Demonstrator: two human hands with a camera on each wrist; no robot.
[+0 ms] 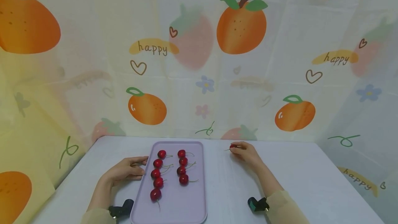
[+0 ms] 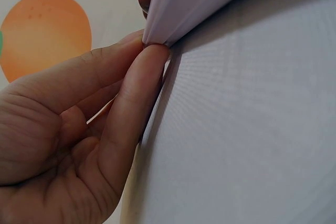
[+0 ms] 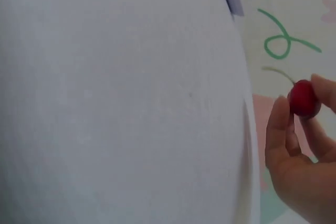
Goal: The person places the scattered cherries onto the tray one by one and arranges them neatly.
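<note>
A light purple tray point(image 1: 178, 203) lies on the table with several red cherries in two rows, a left row point(image 1: 158, 183) and a right row point(image 1: 183, 179), most with stems pointing right. My left hand point(image 1: 125, 168) is at the tray's left edge. In the left wrist view, thumb and index finger of that hand point(image 2: 79, 108) pinch the tray's rim point(image 2: 184, 3). To the right of the tray, my right hand point(image 1: 247, 153) holds one cherry point(image 3: 303, 99) by its body between thumb and fingertips, raised over the table's far side, stem pointing left.
White cloth covers the table point(image 1: 227, 196). Behind it hangs a curtain point(image 1: 199, 96) printed with fruit and the word happy. Dark wrist devices sit at both sleeves, a left one point(image 1: 122, 209) and a right one point(image 1: 258, 204).
</note>
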